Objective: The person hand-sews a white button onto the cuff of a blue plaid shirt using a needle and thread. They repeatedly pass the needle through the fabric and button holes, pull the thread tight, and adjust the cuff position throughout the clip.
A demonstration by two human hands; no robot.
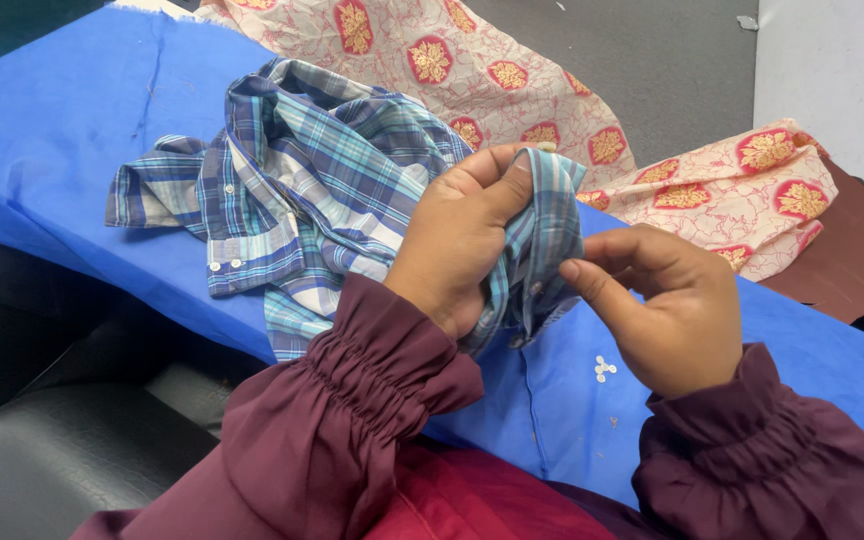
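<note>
A blue, teal and white plaid shirt [312, 180] lies crumpled on a blue cloth-covered surface [62, 110]. My left hand [457, 240] grips a bunched part of the shirt, thumb pressed on its folded edge. My right hand [667, 310] is just to the right, its fingertips pinched at the same fold of fabric; whether it holds something small there is hidden. Both wrists wear maroon gathered sleeves.
A cream fabric with red and gold medallions [512, 70] lies behind the shirt, reaching right [752, 190]. Several small white buttons [604, 369] sit on the blue cloth by my right hand. A black seat [52, 440] is at lower left; a brown sheet [862, 260] at right.
</note>
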